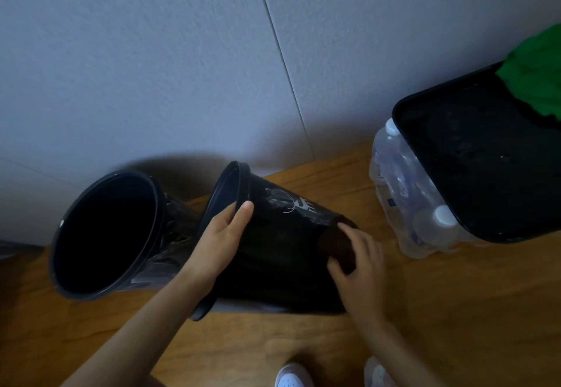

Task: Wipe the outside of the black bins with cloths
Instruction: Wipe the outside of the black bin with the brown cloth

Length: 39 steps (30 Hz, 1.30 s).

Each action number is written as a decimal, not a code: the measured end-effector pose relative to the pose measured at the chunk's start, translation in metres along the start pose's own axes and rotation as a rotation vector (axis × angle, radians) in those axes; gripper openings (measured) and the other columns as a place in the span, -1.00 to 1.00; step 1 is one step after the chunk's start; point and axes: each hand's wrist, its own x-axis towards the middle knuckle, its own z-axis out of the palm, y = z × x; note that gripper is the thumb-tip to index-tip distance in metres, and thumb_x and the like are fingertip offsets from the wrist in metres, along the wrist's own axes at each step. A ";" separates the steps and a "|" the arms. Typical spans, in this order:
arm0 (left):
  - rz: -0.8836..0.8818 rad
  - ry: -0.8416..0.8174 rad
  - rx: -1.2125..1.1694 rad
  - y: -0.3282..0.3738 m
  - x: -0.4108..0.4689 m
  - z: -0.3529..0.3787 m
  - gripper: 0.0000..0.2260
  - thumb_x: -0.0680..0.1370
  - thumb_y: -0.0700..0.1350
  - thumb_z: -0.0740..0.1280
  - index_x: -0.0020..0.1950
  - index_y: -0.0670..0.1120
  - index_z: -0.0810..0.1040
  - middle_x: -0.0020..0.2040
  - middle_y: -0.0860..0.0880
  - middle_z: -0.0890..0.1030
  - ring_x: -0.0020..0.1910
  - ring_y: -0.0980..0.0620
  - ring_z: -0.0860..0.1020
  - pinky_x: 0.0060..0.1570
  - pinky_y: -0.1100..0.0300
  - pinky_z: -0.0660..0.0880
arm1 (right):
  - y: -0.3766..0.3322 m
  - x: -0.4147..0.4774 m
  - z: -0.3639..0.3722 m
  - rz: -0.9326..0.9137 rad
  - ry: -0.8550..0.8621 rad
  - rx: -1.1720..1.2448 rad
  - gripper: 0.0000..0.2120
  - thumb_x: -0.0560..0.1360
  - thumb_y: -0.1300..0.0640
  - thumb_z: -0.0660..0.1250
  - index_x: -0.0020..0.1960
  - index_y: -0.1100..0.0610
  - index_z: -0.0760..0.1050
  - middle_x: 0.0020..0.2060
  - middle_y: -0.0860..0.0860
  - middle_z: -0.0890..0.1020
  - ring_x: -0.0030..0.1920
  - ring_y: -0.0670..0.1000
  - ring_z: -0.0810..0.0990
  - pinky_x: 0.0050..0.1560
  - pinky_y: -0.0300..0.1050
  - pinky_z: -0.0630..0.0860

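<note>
Two round black bins lie on their sides on the wooden floor. The middle bin (282,253) has white markings on its side and its rim points up and left. My left hand (224,235) grips that bin at the rim, thumb over the edge. My right hand (358,262) presses a dark brown cloth (335,247) against the bin's narrow bottom end. The other bin (103,235) lies to the left with its open mouth facing me and a plastic liner around it.
A grey wall runs behind the bins. At the right, a black rectangular tub (473,156) with a green cloth (537,68) on its far corner sits over a wrapped pack of water bottles (403,192). My white shoes (293,376) show at the bottom.
</note>
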 end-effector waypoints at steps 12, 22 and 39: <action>0.013 0.015 -0.105 -0.016 -0.007 -0.002 -0.75 0.61 0.00 0.10 0.05 -0.04 0.54 -0.05 -0.08 0.62 -0.02 0.00 0.60 0.03 0.11 0.51 | -0.094 0.015 0.030 -0.392 -0.060 -0.135 -0.48 0.35 -0.08 0.21 0.31 -0.09 0.38 0.17 -0.08 0.51 0.19 0.01 0.41 0.04 -0.10 0.44; -0.065 0.112 -0.128 -0.025 -0.009 -0.008 -0.78 0.61 0.03 0.10 0.05 0.09 0.53 0.03 0.01 0.63 0.09 0.03 0.57 0.20 0.05 0.42 | -0.004 0.095 0.003 0.125 -0.102 -0.336 -0.61 0.52 -0.02 0.20 0.34 -0.03 0.36 0.25 0.00 0.44 0.26 0.10 0.35 0.10 0.00 0.41; 0.001 0.077 -0.108 -0.022 -0.008 -0.005 -0.79 0.62 0.00 0.09 0.05 0.05 0.51 0.01 -0.04 0.61 0.05 0.02 0.57 0.06 0.14 0.47 | -0.073 0.042 0.029 -0.300 -0.100 -0.246 -0.53 0.41 0.04 0.36 0.30 -0.01 0.41 0.17 0.02 0.48 0.18 0.12 0.40 -0.10 -0.05 0.54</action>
